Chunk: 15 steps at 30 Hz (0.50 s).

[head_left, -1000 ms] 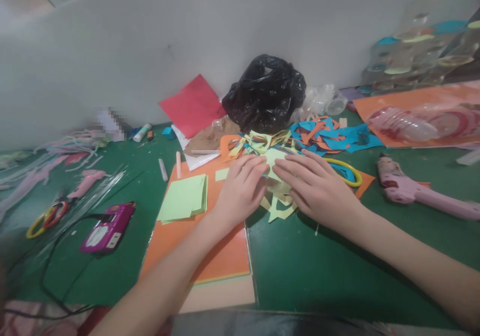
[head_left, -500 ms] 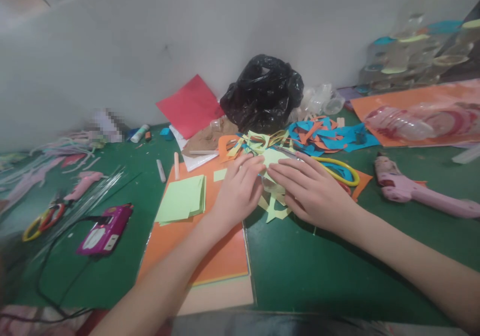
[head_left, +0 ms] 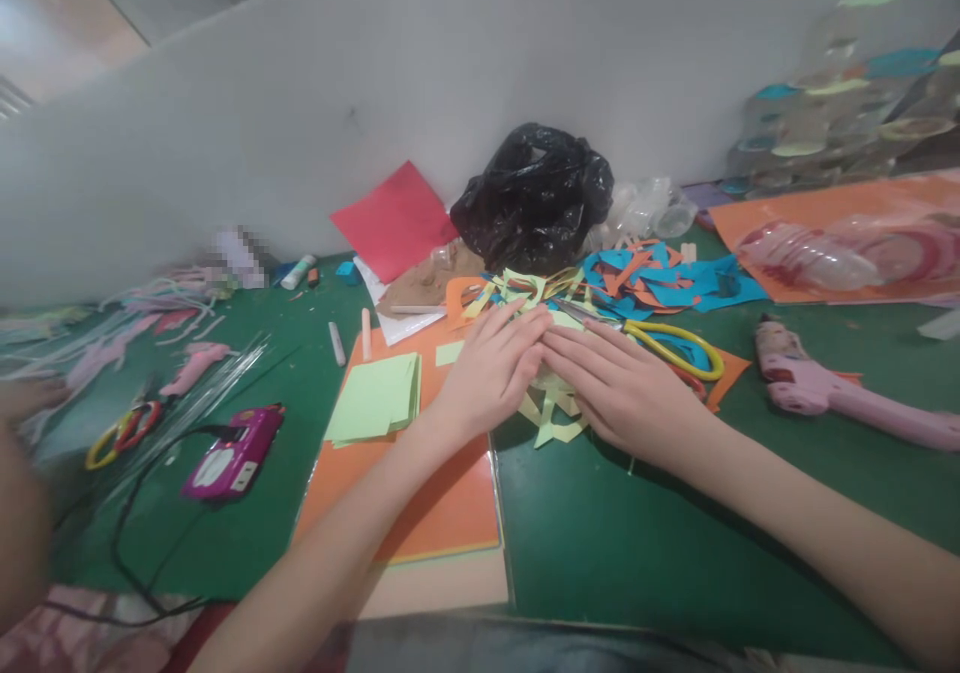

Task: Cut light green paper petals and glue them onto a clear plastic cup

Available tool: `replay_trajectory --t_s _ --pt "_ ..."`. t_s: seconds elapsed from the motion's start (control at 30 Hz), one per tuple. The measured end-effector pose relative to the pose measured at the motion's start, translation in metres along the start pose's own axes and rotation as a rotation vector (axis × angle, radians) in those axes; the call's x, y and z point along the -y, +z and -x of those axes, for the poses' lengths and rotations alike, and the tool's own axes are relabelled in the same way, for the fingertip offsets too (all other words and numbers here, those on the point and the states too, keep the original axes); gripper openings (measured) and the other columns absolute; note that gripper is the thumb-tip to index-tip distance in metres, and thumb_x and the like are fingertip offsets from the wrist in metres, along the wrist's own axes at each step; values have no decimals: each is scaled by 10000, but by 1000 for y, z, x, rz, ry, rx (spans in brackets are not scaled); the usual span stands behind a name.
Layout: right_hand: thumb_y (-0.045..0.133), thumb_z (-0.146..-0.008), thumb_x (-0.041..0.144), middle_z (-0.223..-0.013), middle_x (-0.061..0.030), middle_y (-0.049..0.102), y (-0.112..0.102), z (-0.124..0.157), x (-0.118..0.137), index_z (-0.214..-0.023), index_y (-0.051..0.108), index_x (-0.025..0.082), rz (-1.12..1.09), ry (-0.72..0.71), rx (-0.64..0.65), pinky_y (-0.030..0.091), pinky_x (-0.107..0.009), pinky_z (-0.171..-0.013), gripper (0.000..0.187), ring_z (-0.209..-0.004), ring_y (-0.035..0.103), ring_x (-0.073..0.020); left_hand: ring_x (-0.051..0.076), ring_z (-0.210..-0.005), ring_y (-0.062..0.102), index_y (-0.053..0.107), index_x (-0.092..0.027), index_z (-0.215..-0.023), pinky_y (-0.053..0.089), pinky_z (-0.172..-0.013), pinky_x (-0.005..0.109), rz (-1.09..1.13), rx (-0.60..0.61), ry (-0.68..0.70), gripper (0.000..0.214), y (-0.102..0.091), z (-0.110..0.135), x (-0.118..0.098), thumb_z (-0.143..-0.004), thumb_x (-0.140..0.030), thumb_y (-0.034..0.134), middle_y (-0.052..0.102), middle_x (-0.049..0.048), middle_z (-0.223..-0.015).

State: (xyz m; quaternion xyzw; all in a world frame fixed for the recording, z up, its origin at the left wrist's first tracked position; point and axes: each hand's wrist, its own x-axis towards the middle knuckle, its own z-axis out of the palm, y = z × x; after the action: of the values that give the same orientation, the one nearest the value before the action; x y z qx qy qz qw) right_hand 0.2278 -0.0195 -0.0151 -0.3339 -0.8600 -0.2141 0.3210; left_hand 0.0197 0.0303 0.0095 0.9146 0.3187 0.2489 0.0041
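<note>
My left hand (head_left: 489, 371) and my right hand (head_left: 626, 385) lie flat with fingertips meeting, palms down, over a light green paper piece (head_left: 567, 321). The paper is mostly covered by my fingers. Beneath it a clear plastic piece (head_left: 546, 377) shows only in part, so its shape is unclear. Light green paper offcuts (head_left: 559, 428) lie just below my hands. Scissors with a yellow handle (head_left: 667, 337) rest beside my right fingers. A stack of light green paper squares (head_left: 373, 398) sits left of my left hand, on orange sheets (head_left: 427, 498).
A pink glue gun (head_left: 832, 388) lies at the right. Behind are a black plastic bag (head_left: 536, 198), blue and orange scraps (head_left: 645, 278) and clear bottles (head_left: 817, 253). To the left are a purple power box (head_left: 234, 458) with a cable, more scissors (head_left: 124, 433) and another person's arm (head_left: 19, 513).
My hands have closed together over the green paper, hiding more of it and of the clear plastic. The view has shifted slightly left, and another person's arm has appeared at the left edge.
</note>
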Motion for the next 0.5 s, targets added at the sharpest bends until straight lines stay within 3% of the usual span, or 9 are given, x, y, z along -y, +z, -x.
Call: replay_trajectory --t_s 0.17,0.23,0.33,0.43,0.5 --pt "469 -949 119 -1294 -144 682 -6 -6 0 -1219 674 57 1 -8 -42 483 -445 -1076 345 -1211 625 -257 240 -1424 460 536 -173 -1390 369 -1194 515 -45 -10 15 441 2 1 0 -1063 -320 277 613 96 -1433" --pt "459 -949 127 -1172 -124 733 -12 -9 -5 -1127 699 73 4 10 -106 498 -406 -1032 304 -1107 662 -237 236 -1448 433 521 -184 -1402 370 -1194 519 -59 -16 29 428 4 3 1 -1059 -300 292 597 100 -1451" --pt "463 -934 120 -932 -90 755 -20 -8 -18 -989 705 117 115 201 -134 521 -356 -846 248 -876 672 -218 253 -1513 332 475 -175 -1436 373 -1192 526 -96 -57 65 427 7 7 2 -1048 -292 338 528 127 -1514" --pt "453 -946 152 -858 -123 724 -23 4 -33 -935 691 123 298 449 79 481 -363 -776 240 -846 649 -251 288 -1534 288 410 -146 -1477 370 -1193 535 -157 -108 122 492 8 9 2 -1035 -361 401 452 178 -1562" --pt "469 -976 245 -828 -146 699 -22 15 -40 -901 683 114 351 505 263 463 -359 -751 262 -851 641 -271 301 -1499 363 409 -132 -1471 388 -1183 528 -192 -119 180 537 8 8 1 -1018 -418 451 494 192 -1525"
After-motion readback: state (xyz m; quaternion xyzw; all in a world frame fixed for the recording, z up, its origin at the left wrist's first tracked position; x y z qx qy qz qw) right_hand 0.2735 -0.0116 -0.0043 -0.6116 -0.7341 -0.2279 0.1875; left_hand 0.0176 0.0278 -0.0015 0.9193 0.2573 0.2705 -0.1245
